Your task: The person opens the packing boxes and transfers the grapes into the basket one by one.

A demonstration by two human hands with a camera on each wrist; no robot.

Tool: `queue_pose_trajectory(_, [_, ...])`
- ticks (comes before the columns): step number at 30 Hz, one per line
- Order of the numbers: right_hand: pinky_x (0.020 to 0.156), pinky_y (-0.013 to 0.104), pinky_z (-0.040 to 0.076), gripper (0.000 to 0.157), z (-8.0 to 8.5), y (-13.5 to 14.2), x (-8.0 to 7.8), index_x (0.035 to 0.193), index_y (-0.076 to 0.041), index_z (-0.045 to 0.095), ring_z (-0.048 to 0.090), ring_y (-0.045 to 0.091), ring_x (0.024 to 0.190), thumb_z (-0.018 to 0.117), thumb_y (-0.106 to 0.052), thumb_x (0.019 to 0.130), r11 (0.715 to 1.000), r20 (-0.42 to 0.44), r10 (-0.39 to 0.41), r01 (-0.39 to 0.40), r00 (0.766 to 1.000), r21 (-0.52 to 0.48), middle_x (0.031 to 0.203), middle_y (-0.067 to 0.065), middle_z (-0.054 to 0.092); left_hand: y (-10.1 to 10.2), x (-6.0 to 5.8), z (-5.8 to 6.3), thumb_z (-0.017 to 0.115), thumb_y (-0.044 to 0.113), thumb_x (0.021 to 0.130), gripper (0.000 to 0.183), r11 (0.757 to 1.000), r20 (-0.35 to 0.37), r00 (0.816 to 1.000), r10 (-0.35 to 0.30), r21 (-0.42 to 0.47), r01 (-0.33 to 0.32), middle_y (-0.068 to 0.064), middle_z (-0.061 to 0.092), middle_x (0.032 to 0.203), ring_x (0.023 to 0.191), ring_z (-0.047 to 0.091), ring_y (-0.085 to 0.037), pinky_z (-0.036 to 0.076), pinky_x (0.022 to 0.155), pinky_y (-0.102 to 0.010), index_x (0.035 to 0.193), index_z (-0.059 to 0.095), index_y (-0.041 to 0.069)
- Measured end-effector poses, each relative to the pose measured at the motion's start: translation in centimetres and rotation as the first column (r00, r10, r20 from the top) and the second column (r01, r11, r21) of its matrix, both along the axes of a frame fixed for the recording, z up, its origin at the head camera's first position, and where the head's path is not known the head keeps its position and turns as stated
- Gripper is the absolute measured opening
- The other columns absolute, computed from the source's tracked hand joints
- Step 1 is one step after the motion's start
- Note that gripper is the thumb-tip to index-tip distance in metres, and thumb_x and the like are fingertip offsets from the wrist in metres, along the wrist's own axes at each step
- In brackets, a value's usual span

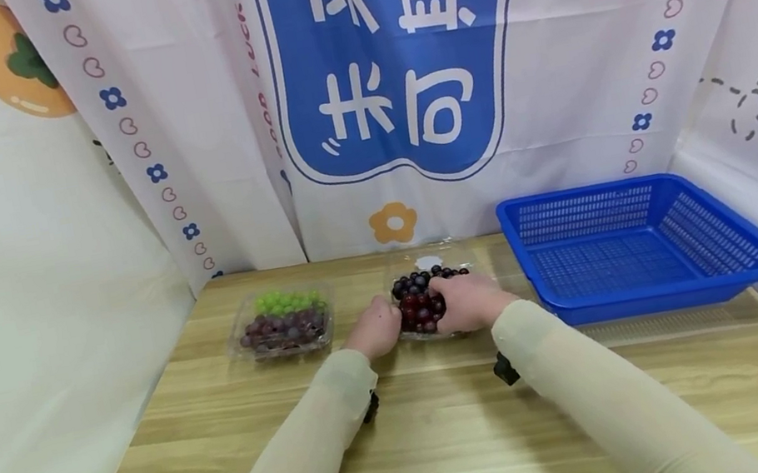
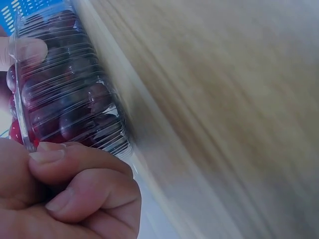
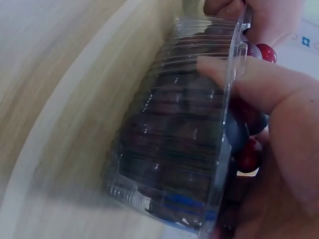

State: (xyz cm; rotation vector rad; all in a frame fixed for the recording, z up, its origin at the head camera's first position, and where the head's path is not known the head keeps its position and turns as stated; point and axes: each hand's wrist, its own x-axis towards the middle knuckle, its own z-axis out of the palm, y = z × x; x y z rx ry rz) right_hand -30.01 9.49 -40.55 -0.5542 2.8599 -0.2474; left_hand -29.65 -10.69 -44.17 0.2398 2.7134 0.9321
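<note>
A clear plastic clamshell box (image 3: 169,104) of dark red and black grapes (image 1: 421,313) sits on the table in the head view, its lid (image 1: 429,259) folded back. My left hand (image 1: 378,326) is at the box's left front corner; in the left wrist view its thumb and forefinger pinch the rim (image 2: 22,107). From the right, my right hand (image 1: 470,301) reaches into the box and grips grapes, its thumb (image 3: 214,69) showing through the clear wall. Its other fingers are partly hidden among the grapes.
Another clear box (image 1: 292,345) with green and purple grapes stands on the left of the wooden table (image 1: 454,443). A blue plastic basket (image 1: 656,297) stands at the right. Behind the table hangs a printed cloth (image 1: 216,130).
</note>
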Motion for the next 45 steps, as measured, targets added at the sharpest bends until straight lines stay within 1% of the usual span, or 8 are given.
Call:
queue_pose_trajectory(8, [0.070,0.037,0.047,0.048,0.7,1.6,-0.6,0.122,-0.020,0.057,0.056,0.022,0.081,0.075,-0.028,0.078,0.979,0.051,0.012,-0.001,0.999,-0.205,0.107,0.003,0.064,0.0,0.2,0.4,0.025,0.025,0.111,0.051,0.999,0.000,1.000,-0.011,0.048,0.011,-0.020,0.054,0.110,0.080,0.051,-0.027,0.047,0.079,-0.044,0.148,0.029,-0.011])
queue_pose_trajectory(14, [0.067,0.037,0.043,0.030,1.0,3.1,-0.9,0.107,-0.016,0.055,0.049,0.021,0.072,0.069,-0.013,0.080,0.921,0.095,0.045,-0.005,0.994,-0.389,0.106,0.007,0.059,0.0,0.4,0.6,0.026,0.024,0.111,0.048,0.998,0.000,1.000,0.007,0.062,-0.007,-0.017,0.054,0.101,0.079,0.051,-0.027,0.046,0.076,-0.044,0.145,0.034,-0.009])
queue_pose_trajectory(23, [0.093,0.045,0.050,0.053,1.2,2.1,-0.8,0.131,-0.019,0.059,0.060,0.024,0.112,0.076,-0.036,0.084,0.984,0.084,0.059,-0.044,0.995,-0.173,0.130,0.006,0.062,-0.2,0.3,0.6,0.025,0.023,0.111,0.048,0.996,-0.009,1.000,0.007,0.084,-0.006,-0.021,0.054,0.112,0.088,0.053,-0.028,0.047,0.082,-0.045,0.145,0.034,-0.009])
queue_pose_trajectory(27, [0.083,0.042,0.052,0.050,1.4,0.9,-0.5,0.126,-0.017,0.057,0.062,0.023,0.097,0.076,-0.037,0.084,0.996,0.088,0.039,-0.031,0.995,-0.088,0.114,0.004,0.066,-0.3,0.2,0.5,0.025,0.025,0.111,0.048,0.997,-0.010,1.000,0.018,0.073,-0.017,-0.019,0.054,0.110,0.088,0.054,-0.028,0.048,0.084,-0.046,0.144,0.036,-0.008])
queue_pose_trajectory(32, [0.073,0.039,0.048,0.042,1.0,0.6,-0.7,0.118,-0.017,0.055,0.057,0.023,0.086,0.076,-0.026,0.083,0.990,0.124,0.026,-0.009,0.992,-0.140,0.105,0.003,0.062,-0.5,0.3,0.2,0.026,0.024,0.111,0.046,0.997,-0.007,1.000,0.026,0.069,-0.025,-0.017,0.054,0.106,0.087,0.053,-0.027,0.048,0.083,-0.046,0.142,0.038,-0.008])
queue_pose_trajectory(35, [0.070,0.038,0.045,0.038,0.7,1.0,-1.0,0.113,-0.015,0.052,0.054,0.024,0.084,0.073,-0.019,0.082,0.966,0.164,0.030,0.014,0.986,-0.257,0.104,0.007,0.058,-0.6,0.4,0.2,0.026,0.024,0.111,0.044,0.997,-0.007,1.000,0.025,0.073,-0.024,-0.016,0.053,0.103,0.087,0.053,-0.028,0.047,0.082,-0.046,0.139,0.040,-0.007])
queue_pose_trajectory(40, [0.070,0.037,0.041,0.033,1.1,2.0,-1.2,0.105,-0.009,0.047,0.047,0.024,0.080,0.066,-0.007,0.078,0.873,0.249,0.054,0.075,0.967,-0.482,0.098,0.010,0.048,-0.6,0.4,0.3,0.026,0.025,0.111,0.042,0.995,0.000,1.000,0.017,0.094,-0.017,-0.016,0.051,0.097,0.084,0.052,-0.028,0.046,0.080,-0.045,0.136,0.041,-0.006])
queue_pose_trajectory(45, [0.076,0.039,0.039,0.028,1.5,3.1,-1.5,0.107,-0.009,0.047,0.046,0.025,0.088,0.063,-0.009,0.083,0.803,0.330,0.079,0.136,0.941,-0.581,0.107,0.011,0.047,-0.7,0.3,0.1,0.027,0.026,0.112,0.038,0.997,-0.010,1.000,0.022,0.078,-0.021,-0.015,0.052,0.093,0.081,0.052,-0.027,0.047,0.077,-0.043,0.128,0.045,-0.004])
